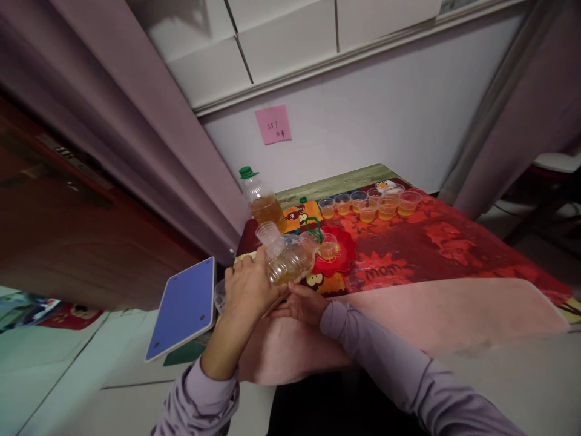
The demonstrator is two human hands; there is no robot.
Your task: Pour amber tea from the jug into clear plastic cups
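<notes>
My left hand (247,289) is wrapped round a clear plastic bottle (290,260) of amber liquid, tipped on its side with its mouth over a small clear cup (327,246). That cup stands on a red flower-shaped mat (344,257). My right hand (302,303) lies under the bottle's base with curled fingers, supporting it. A stack of empty clear cups (269,234) sits just behind my left hand. A green cap ring (314,229) hangs at the bottle's neck.
A second bottle (262,203) with a green cap stands upright at the table's back left. Several small cups (370,206) holding amber liquid line the far edge. A red patterned cloth (431,242) and a pink cloth (454,315) cover the table. A blue board (184,309) leans at the left.
</notes>
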